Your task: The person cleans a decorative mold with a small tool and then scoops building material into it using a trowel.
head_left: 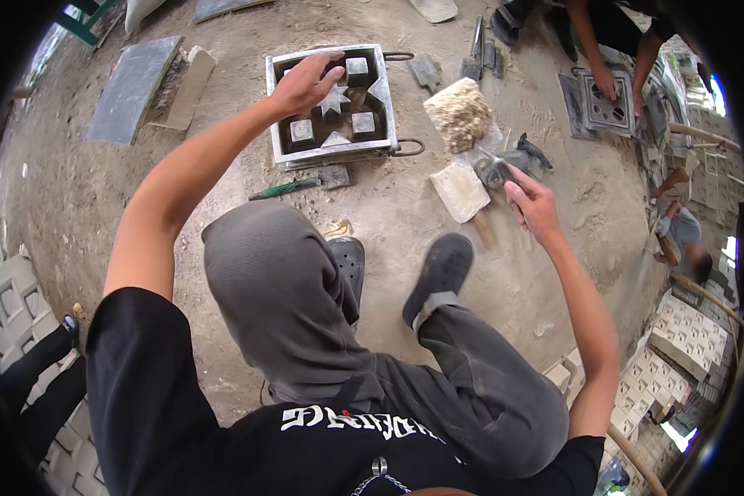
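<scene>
A square metal mould (388,99) with a star and several square blocks inside lies on the ground in front of me. My left hand (304,85) reaches over its upper left part, fingers stretched out and nothing held; whether it touches the metal I cannot tell. My right hand (533,205) is closed round the handle of a trowel (494,165), right of the mould. The blade, blurred, points up and left at a pale crumbly mass (459,114), which seems to sit on it. Close below lies a pale block-like head (460,190) with a wooden handle.
A green-handled tool (285,188) lies at the mould's near edge. Grey sheets (134,89) rest at the left. Metal tools (479,58) lie beyond the crumbly mass. Another person's hands work on a mould (610,103) at the far right. Patterned pale blocks (690,335) are stacked at the right.
</scene>
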Demonstrator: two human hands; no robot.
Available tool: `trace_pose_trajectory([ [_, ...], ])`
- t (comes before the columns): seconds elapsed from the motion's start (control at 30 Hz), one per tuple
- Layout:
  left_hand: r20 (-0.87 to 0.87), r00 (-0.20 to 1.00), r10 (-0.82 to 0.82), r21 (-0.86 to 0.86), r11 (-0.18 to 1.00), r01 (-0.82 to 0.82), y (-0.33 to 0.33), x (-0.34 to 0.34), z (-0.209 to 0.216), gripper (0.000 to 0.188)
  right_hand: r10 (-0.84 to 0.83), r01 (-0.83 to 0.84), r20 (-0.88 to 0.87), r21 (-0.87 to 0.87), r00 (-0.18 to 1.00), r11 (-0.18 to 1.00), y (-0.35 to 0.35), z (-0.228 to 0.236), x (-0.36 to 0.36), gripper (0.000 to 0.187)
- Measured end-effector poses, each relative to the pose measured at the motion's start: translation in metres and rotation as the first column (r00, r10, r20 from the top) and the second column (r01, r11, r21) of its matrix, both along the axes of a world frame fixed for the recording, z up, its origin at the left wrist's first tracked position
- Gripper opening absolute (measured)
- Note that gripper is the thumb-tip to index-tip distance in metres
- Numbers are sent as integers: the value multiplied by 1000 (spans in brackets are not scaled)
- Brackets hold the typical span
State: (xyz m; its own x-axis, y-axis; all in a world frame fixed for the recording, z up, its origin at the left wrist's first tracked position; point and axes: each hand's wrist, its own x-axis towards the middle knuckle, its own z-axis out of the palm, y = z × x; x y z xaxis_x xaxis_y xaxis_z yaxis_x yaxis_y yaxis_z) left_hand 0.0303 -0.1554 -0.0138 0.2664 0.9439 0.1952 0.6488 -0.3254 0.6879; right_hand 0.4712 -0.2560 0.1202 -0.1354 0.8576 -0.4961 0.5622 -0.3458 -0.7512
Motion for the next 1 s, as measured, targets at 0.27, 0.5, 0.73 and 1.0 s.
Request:
trace_pose_trajectory([
  [0.27,-240,968,-66,104,990,93,-21,37,-22,103,305,-320,142,100,942,942,55,-7,-58,40],
  [0.5,-366,931,-1,170,983,68,-29,39,-22,117,424,-496,383,112,821,861,90,2,-78,40],
  [0.73,-419,908,-3,197,976,94,-29,39,-25,117,439,-556,446,171,780,814,92,-2,-91,39],
  [1.0,-445,895,-17,149,985,93,-29,40,-27,116,449,-573,470,159,760,804,91,1,-105,39],
])
